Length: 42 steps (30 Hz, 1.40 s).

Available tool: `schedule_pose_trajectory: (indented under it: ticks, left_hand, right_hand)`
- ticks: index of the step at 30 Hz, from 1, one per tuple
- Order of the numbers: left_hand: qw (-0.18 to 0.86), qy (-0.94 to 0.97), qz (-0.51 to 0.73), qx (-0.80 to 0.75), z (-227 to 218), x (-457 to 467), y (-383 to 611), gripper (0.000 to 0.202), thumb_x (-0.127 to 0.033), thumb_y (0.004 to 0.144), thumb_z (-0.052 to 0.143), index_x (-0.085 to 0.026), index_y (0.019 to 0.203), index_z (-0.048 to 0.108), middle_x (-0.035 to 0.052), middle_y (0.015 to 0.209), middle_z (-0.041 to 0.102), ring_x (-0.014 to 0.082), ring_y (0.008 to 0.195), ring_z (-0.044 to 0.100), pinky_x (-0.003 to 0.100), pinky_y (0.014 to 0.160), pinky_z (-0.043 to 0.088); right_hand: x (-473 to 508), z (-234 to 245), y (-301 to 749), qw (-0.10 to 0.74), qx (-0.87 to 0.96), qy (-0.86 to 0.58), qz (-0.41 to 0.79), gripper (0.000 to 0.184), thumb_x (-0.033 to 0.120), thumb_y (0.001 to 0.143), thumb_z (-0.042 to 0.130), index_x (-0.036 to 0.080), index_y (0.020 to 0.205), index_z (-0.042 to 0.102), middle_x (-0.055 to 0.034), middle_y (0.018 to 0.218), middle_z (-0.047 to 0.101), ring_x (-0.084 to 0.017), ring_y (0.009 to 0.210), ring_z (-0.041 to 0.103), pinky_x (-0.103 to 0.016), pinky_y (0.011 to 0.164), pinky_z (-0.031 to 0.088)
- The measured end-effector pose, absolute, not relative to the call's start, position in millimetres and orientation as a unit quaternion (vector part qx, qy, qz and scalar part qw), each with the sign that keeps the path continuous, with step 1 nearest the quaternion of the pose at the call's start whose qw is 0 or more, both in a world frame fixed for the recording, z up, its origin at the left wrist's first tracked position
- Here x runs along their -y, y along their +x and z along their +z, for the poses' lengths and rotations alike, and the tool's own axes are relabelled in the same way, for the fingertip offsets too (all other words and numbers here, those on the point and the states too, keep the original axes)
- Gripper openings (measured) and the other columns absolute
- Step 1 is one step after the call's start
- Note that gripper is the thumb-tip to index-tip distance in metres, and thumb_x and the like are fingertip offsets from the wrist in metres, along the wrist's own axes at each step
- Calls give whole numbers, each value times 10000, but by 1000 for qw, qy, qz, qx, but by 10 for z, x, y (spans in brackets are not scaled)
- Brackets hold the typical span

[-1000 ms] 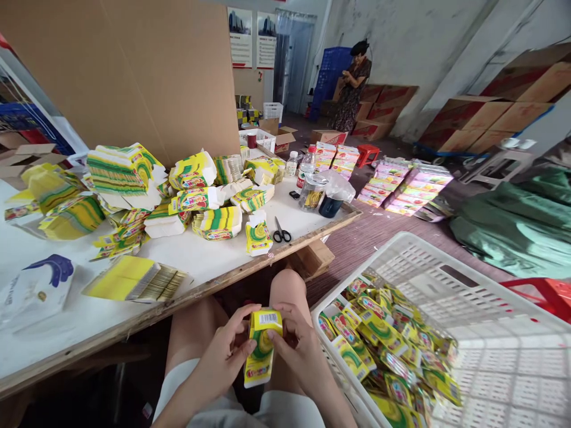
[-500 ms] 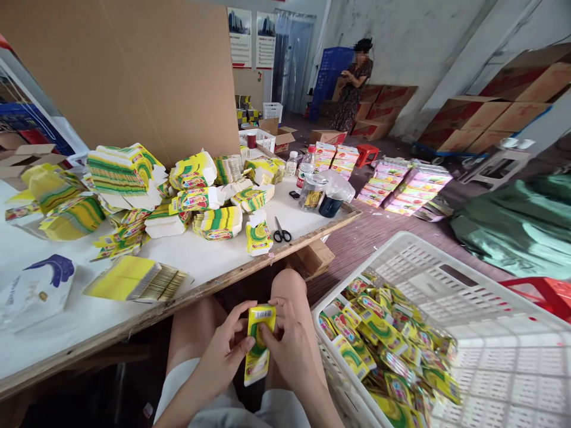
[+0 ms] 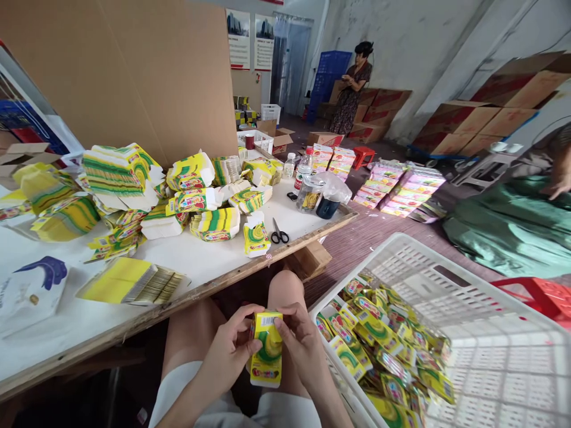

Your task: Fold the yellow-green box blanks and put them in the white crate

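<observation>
A small yellow and green printed carton (image 3: pixel 266 353) is held upright over my lap, its barcode near the top. My left hand (image 3: pixel 235 342) grips its left edge between thumb and fingers. On the opposite side, my right hand (image 3: pixel 298 339) has its thumb at the upper right corner and its fingers behind. Whether anything is inside the carton cannot be seen. To my right stands a white plastic basket (image 3: pixel 413 255) partly filled with similar yellow cartons (image 3: pixel 379 333).
The white table (image 3: pixel 218 258) carries stacks of flattened cartons (image 3: pixel 120 172), a bundle (image 3: pixel 129 282), scissors (image 3: pixel 279 233), a jar (image 3: pixel 310 195) and a bottle (image 3: pixel 304 169). Pink boxes (image 3: pixel 408 187) stand on the floor. Another person (image 3: pixel 352 89) stands behind. At far right a hand (image 3: pixel 561 172) touches green cloth (image 3: pixel 508 220).
The carton has turned its front more squarely toward me and looks wider. My hands have shifted slightly right with it. Another person's arm has come into view at far right.
</observation>
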<state>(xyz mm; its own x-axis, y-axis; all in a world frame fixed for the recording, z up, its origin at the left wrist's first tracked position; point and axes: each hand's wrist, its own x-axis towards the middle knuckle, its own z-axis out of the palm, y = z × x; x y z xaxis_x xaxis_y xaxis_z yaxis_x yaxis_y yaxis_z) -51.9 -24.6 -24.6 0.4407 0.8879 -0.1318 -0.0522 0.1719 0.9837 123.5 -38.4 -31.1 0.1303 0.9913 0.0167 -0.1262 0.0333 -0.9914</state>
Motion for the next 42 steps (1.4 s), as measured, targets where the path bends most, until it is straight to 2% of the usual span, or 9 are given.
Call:
schedule_pose_trajectory:
  ticks: [5, 12, 15, 19, 21, 27, 34, 38, 42]
  left_hand:
    - [656, 570, 347, -352, -122, 175, -308, 451, -366, 911, 642, -217, 1322, 536, 112, 1133, 727, 237, 955, 702, 324, 828, 560]
    - [585, 640, 374, -329, 153, -15, 167, 300, -392, 954, 555, -172, 1017, 749, 91, 954, 785, 223, 828, 739, 265, 720, 571]
    - [475, 744, 358, -305, 121, -245, 259, 333, -356, 985, 489, -196, 1194, 692, 110, 1156, 756, 256, 1049, 714, 331, 914, 561]
    - [284, 792, 372, -391, -103, -863, 147, 634, -339, 876, 653, -150, 1448, 453, 181, 1549, 442, 348, 1459, 354, 552, 1198, 273]
    - [252, 777, 376, -437, -243, -1178, 13, 610, -310, 867, 652, -104, 1415, 480, 223, 1539, 438, 390, 1484, 285, 654, 1199, 147]
    - [213, 776, 367, -466, -418, -1461, -394, 262, -312, 933, 529, -215, 1033, 751, 108, 1169, 768, 327, 1159, 681, 521, 1047, 504]
    - [184, 781, 429, -415, -402, -460, -567, 315, -214, 962, 519, -237, 1211, 710, 73, 1319, 692, 280, 1252, 629, 459, 1119, 476]
    - [291, 816, 428, -258, -517, 210, -553, 444, -83, 911, 582, -288, 1299, 649, 54, 1314, 695, 286, 1286, 599, 418, 1066, 537]
    - [442, 625, 534, -359, -465, 370, -504, 437, -251, 896, 666, -284, 1331, 631, 81, 1455, 584, 330, 1394, 474, 471, 1146, 438]
  right_hand:
    - [432, -272, 1416, 603, 439, -503, 436, 170, 372, 840, 743, 237, 911, 669, -19, 810, 678, -191, 742, 655, -289, 669, 541]
    - [624, -165, 1708, 629, 483, -554, 254, 111, 330, 859, 721, 231, 847, 672, -35, 820, 669, -202, 789, 638, -299, 699, 519]
    - [662, -94, 1866, 611, 473, -626, 108, 133, 355, 879, 682, 225, 867, 661, -57, 862, 659, -237, 845, 616, -367, 773, 480]
    - [661, -45, 2081, 559, 419, -712, -68, 262, 474, 870, 645, 217, 822, 663, -84, 884, 633, -288, 908, 560, -435, 832, 408]
    - [659, -94, 2107, 554, 430, -712, -32, 277, 485, 866, 634, 213, 823, 663, -87, 886, 634, -287, 891, 565, -414, 793, 415]
    - [631, -356, 1811, 570, 407, -690, 182, 245, 456, 853, 650, 212, 857, 675, -51, 794, 673, -222, 711, 578, -335, 668, 461]
    - [462, -242, 1265, 634, 334, -584, 382, 440, 617, 854, 594, 207, 874, 754, -90, 835, 769, -248, 749, 685, -353, 683, 555]
    - [393, -189, 1132, 666, 283, -511, 464, 360, 576, 796, 696, 241, 922, 735, -73, 915, 785, -263, 789, 722, -389, 728, 590]
    - [434, -155, 1092, 643, 295, -478, 521, 348, 531, 773, 743, 235, 952, 706, -85, 885, 789, -275, 729, 729, -405, 668, 592]
